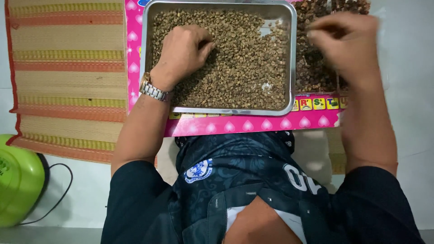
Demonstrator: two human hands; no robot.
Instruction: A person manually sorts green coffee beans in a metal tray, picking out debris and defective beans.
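Observation:
A rectangular metal tray (293,54) holds a bed of pale greenish-brown beans (244,63). My left hand (183,52), with a metal watch (153,90) on its wrist, rests on the beans at the tray's left side, fingers curled into them. My right hand (346,38) is blurred, raised just right of the tray over a pile of darker beans (314,68); its fingertips are pinched together, and whether they grip a bean is unclear.
The tray sits on a pink board (253,124) with heart shapes. A striped woven mat (68,72) lies at the left. A green appliance (18,180) with a black cord (61,190) is at the lower left on the white floor.

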